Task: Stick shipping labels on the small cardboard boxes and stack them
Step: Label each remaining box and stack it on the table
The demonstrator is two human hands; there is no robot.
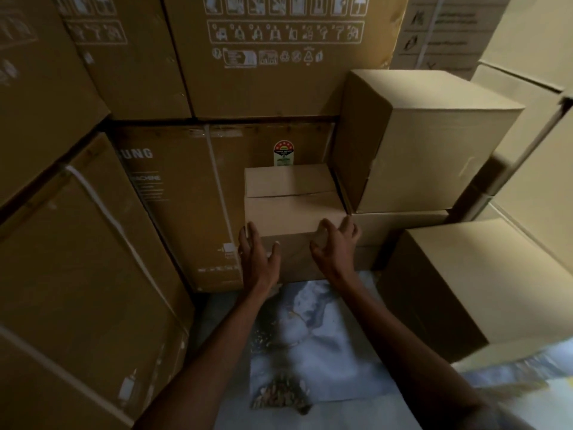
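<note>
A small plain cardboard box (291,200) stands on the floor in the middle, against a large printed carton. Its top flaps are closed with a seam across them. No label shows on its visible faces. My left hand (255,254) is at the box's near left corner, fingers spread and loosely bent, fingertips by the left edge. My right hand (336,243) hovers at the near right corner with fingers loosely curled, holding nothing. Whether either hand touches the box is unclear.
Tall appliance cartons (77,243) wall in the left and back. Plain boxes are stacked at the right (428,144), with another (471,274) in front of them. The marbled floor (322,336) has a small heap of debris (279,395) near me.
</note>
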